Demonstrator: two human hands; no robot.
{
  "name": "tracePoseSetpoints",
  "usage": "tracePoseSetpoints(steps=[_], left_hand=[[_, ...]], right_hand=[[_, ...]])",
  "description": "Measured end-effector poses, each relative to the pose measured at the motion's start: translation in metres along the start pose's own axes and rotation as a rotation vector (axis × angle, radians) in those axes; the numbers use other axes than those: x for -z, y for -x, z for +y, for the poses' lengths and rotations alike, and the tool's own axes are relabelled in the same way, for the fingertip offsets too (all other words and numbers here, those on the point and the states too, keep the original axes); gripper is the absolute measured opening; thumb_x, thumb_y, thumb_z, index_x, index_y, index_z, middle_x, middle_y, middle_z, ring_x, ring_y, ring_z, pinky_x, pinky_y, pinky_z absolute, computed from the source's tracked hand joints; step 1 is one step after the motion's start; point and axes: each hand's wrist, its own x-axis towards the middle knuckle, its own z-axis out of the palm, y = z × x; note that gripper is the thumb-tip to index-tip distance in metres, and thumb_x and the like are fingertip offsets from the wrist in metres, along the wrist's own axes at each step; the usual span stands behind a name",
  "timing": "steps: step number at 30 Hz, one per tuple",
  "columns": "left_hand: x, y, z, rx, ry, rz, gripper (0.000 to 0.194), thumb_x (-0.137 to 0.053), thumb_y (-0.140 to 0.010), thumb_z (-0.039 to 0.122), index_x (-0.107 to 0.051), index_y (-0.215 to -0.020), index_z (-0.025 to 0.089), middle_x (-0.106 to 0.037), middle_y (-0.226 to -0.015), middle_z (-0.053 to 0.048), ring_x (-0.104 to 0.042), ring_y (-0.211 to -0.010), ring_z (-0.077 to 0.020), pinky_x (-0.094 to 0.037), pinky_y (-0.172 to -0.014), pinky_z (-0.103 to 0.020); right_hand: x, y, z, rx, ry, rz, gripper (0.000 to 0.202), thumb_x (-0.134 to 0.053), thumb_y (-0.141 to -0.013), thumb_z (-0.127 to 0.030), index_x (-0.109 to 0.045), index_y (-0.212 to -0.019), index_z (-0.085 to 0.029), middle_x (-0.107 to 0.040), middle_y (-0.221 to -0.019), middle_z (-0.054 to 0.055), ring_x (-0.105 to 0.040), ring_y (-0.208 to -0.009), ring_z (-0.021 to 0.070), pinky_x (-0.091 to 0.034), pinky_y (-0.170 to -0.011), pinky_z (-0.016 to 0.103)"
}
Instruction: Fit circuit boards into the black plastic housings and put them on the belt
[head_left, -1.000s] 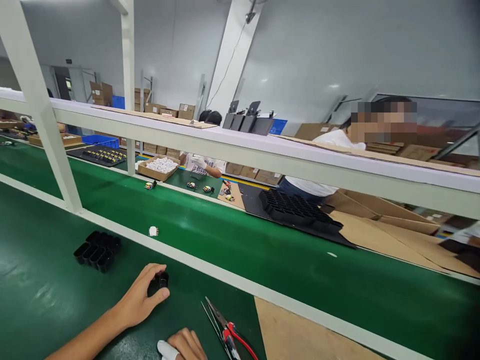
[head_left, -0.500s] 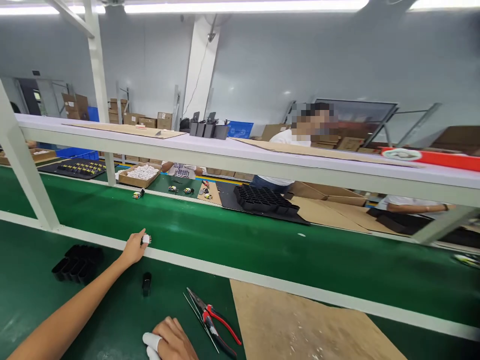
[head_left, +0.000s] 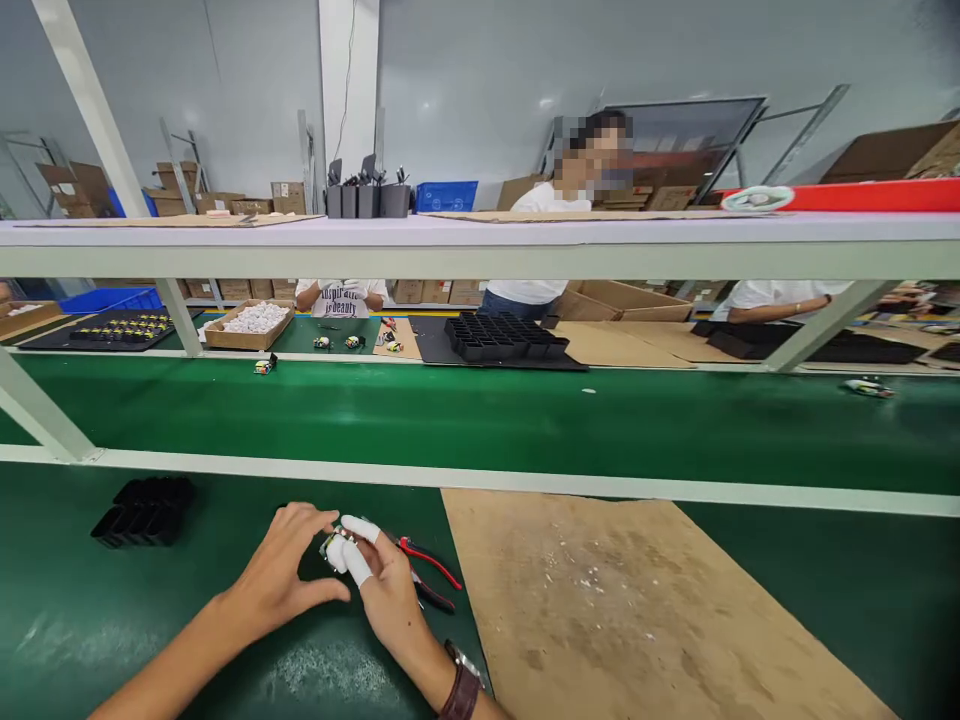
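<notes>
My right hand (head_left: 390,590), with white finger cots on its thumb and forefinger, pinches a small electronic assembly (head_left: 337,550) with a white rounded part and a bit of circuit board. My left hand (head_left: 281,570) is at its left side, thumb and fingers spread apart; the index fingertip is close to the assembly, and whether it touches I cannot tell. Red-handled pliers (head_left: 431,562) lie on the green bench just beyond my right hand, their jaws hidden behind it. Off to the left stands a cluster of black plastic housings (head_left: 146,512).
Brown cardboard (head_left: 585,600) covers the bench at right. Beyond a white rail (head_left: 525,482) runs a green conveyor belt (head_left: 450,425) carrying a small assembly (head_left: 265,366). Across it are a box of white parts (head_left: 251,325), black trays (head_left: 502,338) and several co-workers. A white shelf (head_left: 480,235) spans overhead.
My left hand has come back from the belt with the small assembly, which my right hand now grips. The right hand has risen to meet it. My view has shifted and levelled.
</notes>
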Motion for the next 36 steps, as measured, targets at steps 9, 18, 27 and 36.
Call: tracePoseSetpoints(steps=[9,18,27,36], left_hand=[[0.017,0.018,-0.055,0.324,0.089,0.092,0.062,-0.073,-0.093,0.059,-0.054,-0.145,0.030,-0.060,-0.145,-0.011,-0.058,-0.136,-0.0322,-0.049,-0.115,-0.052],[0.012,0.040,-0.060,0.321,0.200,-0.049,0.053,-0.075,-0.095,0.048,-0.058,-0.142,0.032,-0.069,-0.133,-0.006,-0.068,-0.122,-0.0277,-0.056,-0.107,-0.046],[0.018,0.043,-0.046,0.301,0.230,-0.199,0.085,-0.081,-0.091,0.032,-0.033,-0.161,0.036,-0.059,-0.138,-0.010,-0.063,-0.125,-0.0288,-0.055,-0.109,-0.049],[0.016,0.042,-0.042,0.299,0.184,-0.219,0.079,-0.074,-0.093,0.023,-0.035,-0.159,0.036,-0.064,-0.134,-0.007,-0.061,-0.127,-0.0278,-0.052,-0.111,-0.049]], right_hand=[[0.014,0.006,-0.012,0.090,0.776,-0.314,0.040,-0.068,-0.096,-0.027,-0.066,-0.136,-0.022,-0.076,-0.107,0.007,-0.072,-0.097,0.0227,-0.059,-0.094,0.040],[0.011,0.012,-0.026,0.302,1.442,-0.311,0.052,-0.077,-0.093,-0.037,-0.062,-0.134,-0.009,-0.066,-0.124,0.020,-0.063,-0.118,0.0390,-0.058,-0.100,0.056],[0.016,0.013,-0.012,0.464,1.420,-0.301,0.038,-0.068,-0.094,-0.014,-0.059,-0.132,-0.011,-0.069,-0.115,0.015,-0.065,-0.108,0.0328,-0.059,-0.094,0.049],[0.022,0.007,-0.010,0.481,1.298,-0.355,0.054,-0.052,-0.099,-0.007,-0.043,-0.152,-0.014,-0.064,-0.137,0.017,-0.057,-0.131,0.0329,-0.056,-0.106,0.053]])
